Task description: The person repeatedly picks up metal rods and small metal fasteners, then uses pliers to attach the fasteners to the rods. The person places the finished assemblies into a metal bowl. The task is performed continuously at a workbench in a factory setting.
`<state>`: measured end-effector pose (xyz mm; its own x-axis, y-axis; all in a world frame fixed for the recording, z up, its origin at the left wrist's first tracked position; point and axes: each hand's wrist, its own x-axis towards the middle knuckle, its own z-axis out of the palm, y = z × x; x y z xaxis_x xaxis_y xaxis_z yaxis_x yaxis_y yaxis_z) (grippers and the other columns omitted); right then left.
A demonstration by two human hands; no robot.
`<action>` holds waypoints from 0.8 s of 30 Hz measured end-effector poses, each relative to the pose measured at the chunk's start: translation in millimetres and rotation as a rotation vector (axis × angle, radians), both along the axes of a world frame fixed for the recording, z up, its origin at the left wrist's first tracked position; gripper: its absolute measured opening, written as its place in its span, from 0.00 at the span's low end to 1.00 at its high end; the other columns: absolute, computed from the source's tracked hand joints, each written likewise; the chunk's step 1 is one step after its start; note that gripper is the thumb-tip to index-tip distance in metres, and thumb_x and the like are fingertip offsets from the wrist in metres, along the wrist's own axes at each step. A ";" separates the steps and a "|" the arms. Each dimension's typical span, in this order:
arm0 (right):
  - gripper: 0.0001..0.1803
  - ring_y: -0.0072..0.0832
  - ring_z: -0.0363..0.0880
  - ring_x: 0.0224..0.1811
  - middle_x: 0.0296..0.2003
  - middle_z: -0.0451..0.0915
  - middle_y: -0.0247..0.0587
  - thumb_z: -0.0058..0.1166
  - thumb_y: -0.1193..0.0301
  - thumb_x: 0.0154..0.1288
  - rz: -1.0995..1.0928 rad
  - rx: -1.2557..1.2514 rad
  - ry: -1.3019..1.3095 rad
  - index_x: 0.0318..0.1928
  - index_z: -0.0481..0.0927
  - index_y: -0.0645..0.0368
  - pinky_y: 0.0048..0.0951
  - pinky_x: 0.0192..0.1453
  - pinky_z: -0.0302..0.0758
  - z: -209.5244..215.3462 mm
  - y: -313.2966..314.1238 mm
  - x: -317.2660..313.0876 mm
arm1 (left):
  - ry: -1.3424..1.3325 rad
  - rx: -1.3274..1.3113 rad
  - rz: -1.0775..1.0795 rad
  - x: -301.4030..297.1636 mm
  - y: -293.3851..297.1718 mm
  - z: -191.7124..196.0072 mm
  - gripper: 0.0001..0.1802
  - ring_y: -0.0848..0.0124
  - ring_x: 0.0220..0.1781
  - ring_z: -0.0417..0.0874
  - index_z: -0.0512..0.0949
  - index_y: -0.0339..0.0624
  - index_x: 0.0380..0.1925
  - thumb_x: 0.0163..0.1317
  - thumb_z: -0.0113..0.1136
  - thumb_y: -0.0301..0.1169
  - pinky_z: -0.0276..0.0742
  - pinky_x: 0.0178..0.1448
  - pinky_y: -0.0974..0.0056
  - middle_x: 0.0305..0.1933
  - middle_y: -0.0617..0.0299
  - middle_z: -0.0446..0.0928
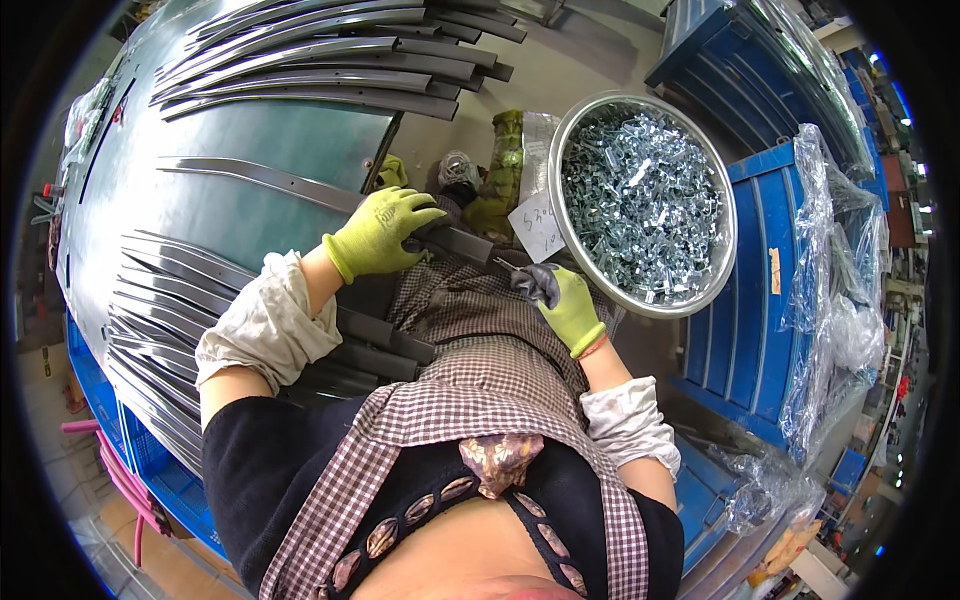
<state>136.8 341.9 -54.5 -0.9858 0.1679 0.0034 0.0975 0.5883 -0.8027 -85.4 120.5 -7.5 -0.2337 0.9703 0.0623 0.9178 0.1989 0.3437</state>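
In the head view, the left hand [385, 232], in a yellow-green glove, grasps a long dark-grey strip [462, 244] near its end, where the matching-gloved right hand [562, 298] pinches a small silver metal piece [505, 265], seemingly not yet fitted. Similar strips [330, 72] lie beyond the left hand on the green worktop [275, 130], others [165, 300] left of it; which are finished, I cannot tell. Many silver metal clips [640, 195] remain in the round steel bowl [731, 240] beyond the right hand.
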 end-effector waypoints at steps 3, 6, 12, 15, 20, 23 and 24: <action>0.17 0.38 0.84 0.36 0.34 0.84 0.45 0.56 0.82 0.53 0.017 0.125 0.038 0.45 0.83 0.61 0.33 0.41 0.77 6.4 -5.9 -7.2 | 0.016 0.032 -0.016 -0.1 -2.0 -3.4 0.30 0.57 0.52 0.79 0.79 0.45 0.51 0.43 0.73 0.36 0.75 0.59 0.55 0.50 0.57 0.79; 0.16 0.34 0.84 0.34 0.33 0.84 0.43 0.56 0.82 0.52 0.075 0.084 -0.001 0.42 0.85 0.61 0.30 0.39 0.78 3.8 -2.9 -13.1 | -0.009 -0.004 -0.072 -3.6 -2.4 -4.7 0.29 0.57 0.52 0.80 0.79 0.44 0.51 0.45 0.72 0.36 0.75 0.58 0.55 0.49 0.57 0.79; 0.15 0.35 0.83 0.32 0.31 0.84 0.40 0.58 0.76 0.53 0.076 0.058 0.033 0.43 0.85 0.52 0.33 0.37 0.78 4.0 -3.9 -9.4 | -0.002 -0.002 -0.099 -4.1 -4.7 -6.3 0.29 0.57 0.50 0.81 0.79 0.43 0.51 0.46 0.71 0.38 0.75 0.57 0.54 0.46 0.56 0.80; 0.14 0.38 0.83 0.32 0.30 0.83 0.39 0.58 0.73 0.54 0.036 0.011 0.060 0.42 0.86 0.49 0.35 0.36 0.78 -5.5 -5.8 -5.1 | -0.027 -0.029 -0.090 -4.8 -0.6 -3.6 0.28 0.56 0.49 0.81 0.79 0.43 0.50 0.46 0.71 0.38 0.76 0.55 0.54 0.46 0.55 0.80; 0.09 0.39 0.82 0.30 0.28 0.81 0.41 0.56 0.71 0.55 0.111 0.222 0.089 0.38 0.83 0.54 0.37 0.34 0.78 4.3 -10.2 -17.5 | -0.026 -0.031 -0.090 -2.4 -1.3 -7.8 0.28 0.56 0.49 0.81 0.79 0.43 0.50 0.47 0.70 0.38 0.76 0.54 0.54 0.44 0.55 0.80; 0.09 0.40 0.81 0.29 0.27 0.78 0.41 0.57 0.69 0.56 0.168 0.605 0.106 0.37 0.82 0.55 0.39 0.32 0.77 15.8 -24.1 -28.6 | -0.040 -0.029 -0.067 -2.5 -3.3 -4.8 0.27 0.56 0.48 0.82 0.80 0.43 0.49 0.47 0.70 0.38 0.76 0.54 0.54 0.43 0.54 0.80; 0.09 0.40 0.80 0.28 0.26 0.76 0.41 0.57 0.67 0.56 0.165 0.650 0.147 0.36 0.80 0.55 0.39 0.31 0.76 18.5 -24.2 -30.3 | -0.043 -0.009 -0.056 -4.7 -2.7 -3.6 0.27 0.55 0.48 0.82 0.80 0.43 0.49 0.47 0.70 0.38 0.77 0.53 0.54 0.43 0.54 0.80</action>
<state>106.5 317.7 -36.0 -0.9799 -0.0660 0.1883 -0.1179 0.9529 -0.2793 -90.2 117.8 -11.1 -0.1814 0.9824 0.0449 0.9120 0.1510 0.3813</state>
